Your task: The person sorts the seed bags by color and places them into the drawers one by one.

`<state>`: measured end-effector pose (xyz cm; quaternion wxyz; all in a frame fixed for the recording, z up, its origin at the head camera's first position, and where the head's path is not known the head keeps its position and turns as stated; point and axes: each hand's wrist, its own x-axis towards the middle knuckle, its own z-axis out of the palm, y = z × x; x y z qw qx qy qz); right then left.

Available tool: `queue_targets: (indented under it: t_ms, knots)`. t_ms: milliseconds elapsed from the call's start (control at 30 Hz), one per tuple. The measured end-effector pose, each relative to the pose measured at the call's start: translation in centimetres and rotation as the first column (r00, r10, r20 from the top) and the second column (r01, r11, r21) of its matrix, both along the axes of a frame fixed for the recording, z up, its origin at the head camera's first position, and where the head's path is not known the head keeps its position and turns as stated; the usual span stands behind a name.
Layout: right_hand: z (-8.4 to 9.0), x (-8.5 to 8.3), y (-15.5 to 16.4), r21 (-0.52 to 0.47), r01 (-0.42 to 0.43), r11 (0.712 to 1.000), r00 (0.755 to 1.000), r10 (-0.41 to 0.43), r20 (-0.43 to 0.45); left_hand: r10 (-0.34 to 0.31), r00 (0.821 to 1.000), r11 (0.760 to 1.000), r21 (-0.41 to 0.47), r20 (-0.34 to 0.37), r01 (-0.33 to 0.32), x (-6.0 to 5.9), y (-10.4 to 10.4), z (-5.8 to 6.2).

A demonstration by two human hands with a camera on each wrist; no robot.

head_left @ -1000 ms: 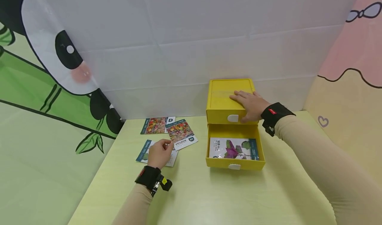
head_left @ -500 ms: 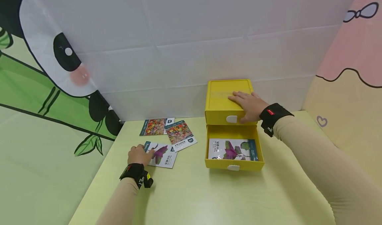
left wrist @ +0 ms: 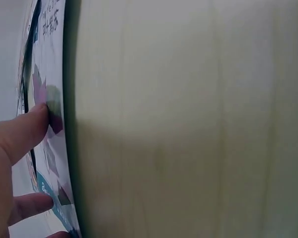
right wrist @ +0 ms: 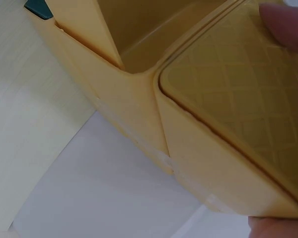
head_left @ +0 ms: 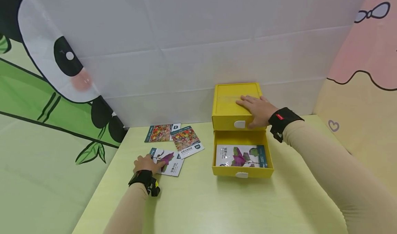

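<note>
My left hand (head_left: 147,165) lies at the left end of a white seed packet (head_left: 174,168) with a purple leaf picture, flat on the table. In the left wrist view, its thumb (left wrist: 32,126) touches the packet's printed face and other fingers rest near its teal end. My right hand (head_left: 258,110) rests on the top of a yellow two-drawer box (head_left: 227,99), fingers spread and thumb down over the front edge. Below, the lower drawer (head_left: 243,172) stands pulled out, holding a similar purple-leaf packet (head_left: 242,155). Part of the box (right wrist: 228,124) fills the right wrist view.
Two flower-picture packets, one farther back (head_left: 161,133) and one angled in front (head_left: 187,141), overlap behind the left hand's packet. A white cloth wall (head_left: 170,89) stands behind the table (head_left: 198,203), with printed panels at both sides.
My left hand has moved left, from above the packet's middle to its left end, and its fingers now touch it. The right hand stays on the box.
</note>
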<state>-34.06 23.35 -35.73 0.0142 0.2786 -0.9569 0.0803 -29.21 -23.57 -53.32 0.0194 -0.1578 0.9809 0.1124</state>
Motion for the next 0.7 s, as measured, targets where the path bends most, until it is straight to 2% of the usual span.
queue_targets:
  t_ms: [300,700]
  knots:
    - [0.0,0.0,0.0,0.000,-0.001,1.000,1.000,0.001,0.004,-0.009,1.000,1.000,0.003,-0.012,0.009,0.6,-0.4,-0.1]
    - [0.0,0.1,0.0,0.006,0.007,1.000,1.000,-0.007,0.005,-0.075,0.997,0.997,0.014,-0.010,0.075,2.2,-0.7,0.2]
